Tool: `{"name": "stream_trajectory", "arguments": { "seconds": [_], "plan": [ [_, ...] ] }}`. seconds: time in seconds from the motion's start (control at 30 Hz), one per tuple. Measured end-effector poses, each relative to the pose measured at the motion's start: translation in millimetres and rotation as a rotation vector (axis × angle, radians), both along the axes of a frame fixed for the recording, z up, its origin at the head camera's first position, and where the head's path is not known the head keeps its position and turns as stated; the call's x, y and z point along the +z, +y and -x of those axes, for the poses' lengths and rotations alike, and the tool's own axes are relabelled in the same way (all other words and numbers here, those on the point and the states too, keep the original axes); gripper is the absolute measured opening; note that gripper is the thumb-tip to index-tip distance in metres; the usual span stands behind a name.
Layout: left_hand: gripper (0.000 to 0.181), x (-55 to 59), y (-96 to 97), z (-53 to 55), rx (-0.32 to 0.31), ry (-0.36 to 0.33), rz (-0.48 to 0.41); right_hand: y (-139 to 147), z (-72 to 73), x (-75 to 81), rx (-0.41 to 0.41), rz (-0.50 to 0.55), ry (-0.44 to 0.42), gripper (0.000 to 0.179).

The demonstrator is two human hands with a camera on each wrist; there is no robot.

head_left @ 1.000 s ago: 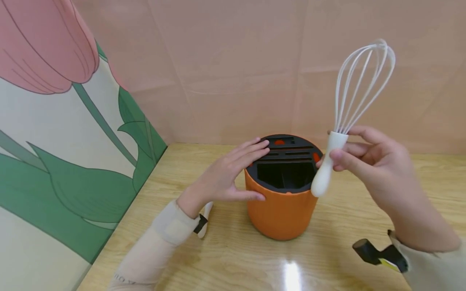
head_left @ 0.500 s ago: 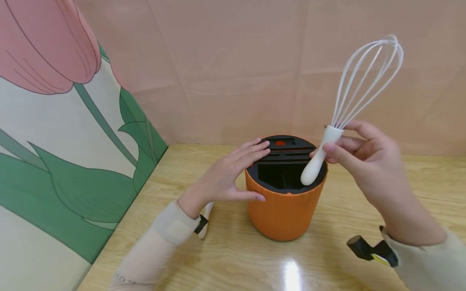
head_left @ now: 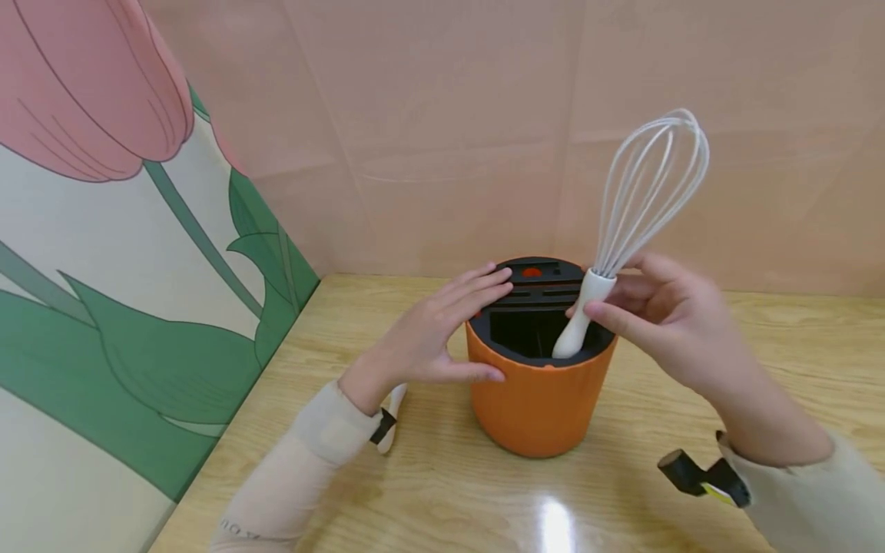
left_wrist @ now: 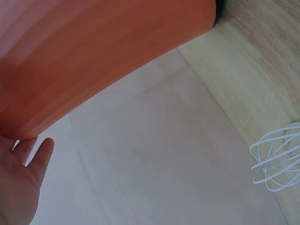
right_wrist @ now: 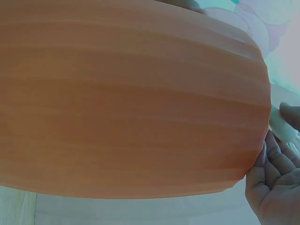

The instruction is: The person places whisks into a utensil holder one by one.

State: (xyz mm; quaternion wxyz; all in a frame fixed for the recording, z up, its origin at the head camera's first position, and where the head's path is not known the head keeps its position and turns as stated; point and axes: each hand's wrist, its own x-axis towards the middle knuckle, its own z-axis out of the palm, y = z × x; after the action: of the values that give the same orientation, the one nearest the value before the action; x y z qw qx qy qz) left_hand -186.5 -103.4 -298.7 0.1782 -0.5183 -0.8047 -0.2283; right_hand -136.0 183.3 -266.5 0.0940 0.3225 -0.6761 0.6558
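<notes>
My right hand [head_left: 671,322] pinches the white handle of a whisk [head_left: 632,203] between thumb and fingers. Wire loops point up and to the right, and the handle's lower end overlaps the large front opening of the orange holder [head_left: 539,415]. In the right wrist view, part of the handle [right_wrist: 281,124] shows beside the right hand's fingers at the holder's rim. My left hand [head_left: 435,330] lies with straight fingers across the left of the holder's black slotted top [head_left: 532,294], thumb on the front side. The left wrist view shows its fingers [left_wrist: 40,161] at the orange wall.
A white-handled utensil [head_left: 396,407] lies on the wooden table [head_left: 429,499], partly covered by my left wrist. Another set of white whisk wires [left_wrist: 279,157] shows low in the left wrist view. Behind stands a pinkish wall covering [head_left: 442,138]; a tulip-printed panel [head_left: 173,292] borders the left.
My right hand has brought the whisk leftward and, lately, downward, from the holder's right side to over its front opening. The left hand has stayed on the rim.
</notes>
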Motion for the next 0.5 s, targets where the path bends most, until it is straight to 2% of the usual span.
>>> {"name": "stream_trajectory", "arguments": {
  "seconds": [0.2, 0.33, 0.5],
  "plan": [
    [0.101, 1.2, -0.1, -0.8, 0.003, -0.013, -0.002, -2.3, 1.9, -2.2, 0.059, -0.028, 0.051, 0.043],
    [0.101, 1.6, -0.2, -1.0, 0.003, -0.018, -0.004, -3.0, 1.8, -1.5, 0.028, -0.111, 0.089, 0.038],
    [0.101, 1.4, -0.2, -0.9, 0.005, -0.015, -0.003, -1.5, -0.6, -1.4, -0.070, -0.287, 0.134, 0.039]
  ]
}}
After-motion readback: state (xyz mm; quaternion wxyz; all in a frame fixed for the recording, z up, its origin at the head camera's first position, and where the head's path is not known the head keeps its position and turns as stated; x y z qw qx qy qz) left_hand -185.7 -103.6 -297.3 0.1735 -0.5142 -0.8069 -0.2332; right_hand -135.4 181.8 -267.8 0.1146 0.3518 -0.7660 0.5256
